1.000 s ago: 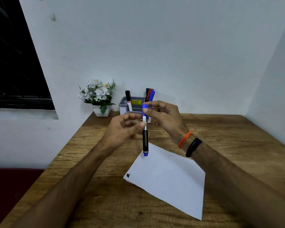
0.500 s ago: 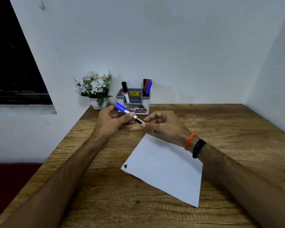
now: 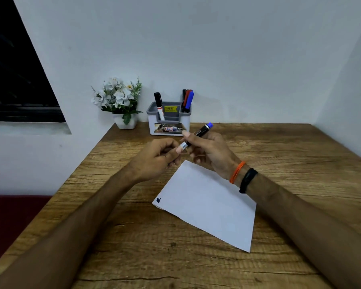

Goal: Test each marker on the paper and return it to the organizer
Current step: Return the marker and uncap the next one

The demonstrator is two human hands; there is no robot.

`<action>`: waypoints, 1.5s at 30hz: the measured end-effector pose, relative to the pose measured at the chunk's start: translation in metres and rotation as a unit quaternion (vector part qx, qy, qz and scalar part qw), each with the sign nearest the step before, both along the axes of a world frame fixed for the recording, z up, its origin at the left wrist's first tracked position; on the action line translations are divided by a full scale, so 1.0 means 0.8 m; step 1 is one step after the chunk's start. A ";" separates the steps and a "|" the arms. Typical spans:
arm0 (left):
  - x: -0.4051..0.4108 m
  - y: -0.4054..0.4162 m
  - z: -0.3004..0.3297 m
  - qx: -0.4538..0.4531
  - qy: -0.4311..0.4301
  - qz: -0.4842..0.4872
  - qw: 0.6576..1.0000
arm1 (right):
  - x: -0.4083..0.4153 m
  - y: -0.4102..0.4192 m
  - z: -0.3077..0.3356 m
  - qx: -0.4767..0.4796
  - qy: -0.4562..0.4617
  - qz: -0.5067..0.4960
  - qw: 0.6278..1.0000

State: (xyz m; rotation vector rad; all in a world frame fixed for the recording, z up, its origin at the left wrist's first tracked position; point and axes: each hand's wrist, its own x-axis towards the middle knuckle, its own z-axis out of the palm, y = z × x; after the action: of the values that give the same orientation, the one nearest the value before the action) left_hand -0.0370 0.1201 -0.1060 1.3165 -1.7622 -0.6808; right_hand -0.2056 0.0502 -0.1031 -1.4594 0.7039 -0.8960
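Leftmost, we see flower pot (image 3: 126, 121) at table's (image 3: 290, 153) far edge by wall. Next, our left hand (image 3: 154, 159), fingers pinching silver end of blue marker (image 3: 196, 135). Behind it, grey organizer (image 3: 168, 119): black marker (image 3: 159, 105) in left slot, three markers (image 3: 187, 100) in right slot. Our right hand (image 3: 212, 151) grips marker barrel, blue end tilted up toward right. Both hands held above white paper (image 3: 208, 205); paper flat on table, small blue mark (image 3: 158, 200) at its left corner.

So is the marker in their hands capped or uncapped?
Cannot tell. The marker lies slanted between both hands; the left hand covers its silver-collared lower end, so no cap or bare tip shows. The right hand grips the barrel.
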 end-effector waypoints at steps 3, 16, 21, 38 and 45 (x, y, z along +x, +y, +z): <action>-0.006 -0.001 -0.006 -0.053 -0.081 0.031 0.995 | 0.004 0.006 -0.003 -0.055 0.039 -0.001 0.998; -0.012 0.002 -0.007 -0.057 -0.110 0.010 0.992 | 0.004 0.004 -0.007 -0.099 0.035 0.039 0.994; -0.016 0.002 -0.004 -0.075 -0.065 -0.007 0.995 | 0.004 0.001 -0.006 -0.083 0.009 0.044 0.996; 0.026 -0.005 -0.009 0.078 -0.170 0.054 0.981 | -0.012 0.011 0.011 0.028 -0.026 0.078 0.996; 0.025 -0.006 -0.010 0.056 -0.239 0.055 0.968 | -0.007 0.045 -0.010 -0.039 0.050 0.127 0.990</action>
State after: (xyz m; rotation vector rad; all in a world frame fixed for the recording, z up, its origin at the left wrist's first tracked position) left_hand -0.0173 0.1153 -0.1137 1.7527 -2.0264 -0.4257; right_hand -0.2110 0.0864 -0.1107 -1.6307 0.5451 -0.6648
